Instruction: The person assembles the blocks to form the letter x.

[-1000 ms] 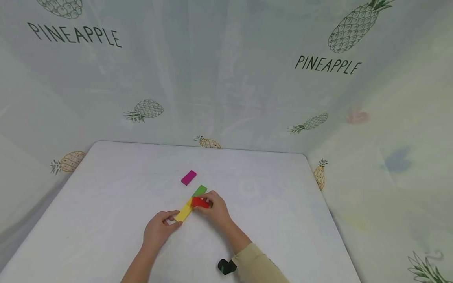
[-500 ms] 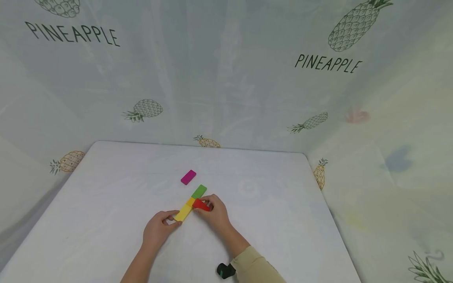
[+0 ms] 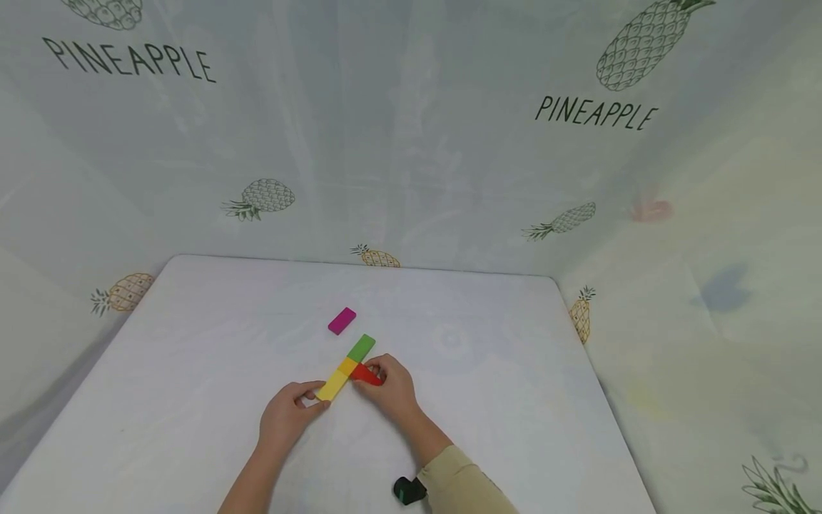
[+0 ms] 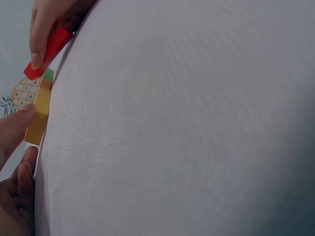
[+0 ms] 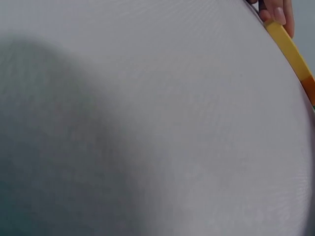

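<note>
In the head view a yellow block, an orange block and a green block lie end to end in a slanting row. My left hand pinches the near end of the yellow block between thumb and fingers. On the row's right side, my right hand holds a red block by its sides. One end of the red block is at the orange and yellow blocks; whether it touches them I cannot tell. The left wrist view shows this red block tilted.
A magenta block lies alone beyond the green one on the white table. Something black sits by the right sleeve. Behind the table hangs a pineapple-print cloth.
My right hand has brought the red block slightly right and toward me, from over the orange block to the row's side. My left hand stays on the yellow block.
</note>
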A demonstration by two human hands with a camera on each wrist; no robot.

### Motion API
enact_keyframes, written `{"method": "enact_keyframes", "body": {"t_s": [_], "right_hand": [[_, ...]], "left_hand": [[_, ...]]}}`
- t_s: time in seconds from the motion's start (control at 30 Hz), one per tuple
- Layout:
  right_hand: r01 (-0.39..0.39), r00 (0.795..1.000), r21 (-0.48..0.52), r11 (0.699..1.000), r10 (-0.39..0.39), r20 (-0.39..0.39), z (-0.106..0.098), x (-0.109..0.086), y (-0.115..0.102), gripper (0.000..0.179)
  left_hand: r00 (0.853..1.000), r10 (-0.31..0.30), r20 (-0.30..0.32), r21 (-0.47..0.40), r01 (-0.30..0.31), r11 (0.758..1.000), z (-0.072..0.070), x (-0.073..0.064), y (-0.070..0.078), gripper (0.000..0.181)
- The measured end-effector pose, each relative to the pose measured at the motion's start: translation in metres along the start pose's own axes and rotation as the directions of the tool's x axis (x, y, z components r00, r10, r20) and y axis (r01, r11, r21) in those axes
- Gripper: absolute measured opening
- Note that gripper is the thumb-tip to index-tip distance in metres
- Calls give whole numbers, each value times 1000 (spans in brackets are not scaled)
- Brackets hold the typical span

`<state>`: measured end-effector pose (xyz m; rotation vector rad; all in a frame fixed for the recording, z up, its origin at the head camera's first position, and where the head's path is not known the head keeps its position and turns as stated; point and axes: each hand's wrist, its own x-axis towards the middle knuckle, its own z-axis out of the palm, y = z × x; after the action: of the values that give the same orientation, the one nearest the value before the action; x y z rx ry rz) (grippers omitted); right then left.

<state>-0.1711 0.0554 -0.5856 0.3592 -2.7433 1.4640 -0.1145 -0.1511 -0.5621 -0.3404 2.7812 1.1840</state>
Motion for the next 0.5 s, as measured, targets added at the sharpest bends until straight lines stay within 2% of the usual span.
{"method": "enact_keyframes", "body": {"t_s": [0.5], "right_hand": [[-13,1000,-51,999,13,5,0,-2,-4,30]], "left_hand": [[1000,21,-7,-1,-21,1000,-2,0,0,42]]}}
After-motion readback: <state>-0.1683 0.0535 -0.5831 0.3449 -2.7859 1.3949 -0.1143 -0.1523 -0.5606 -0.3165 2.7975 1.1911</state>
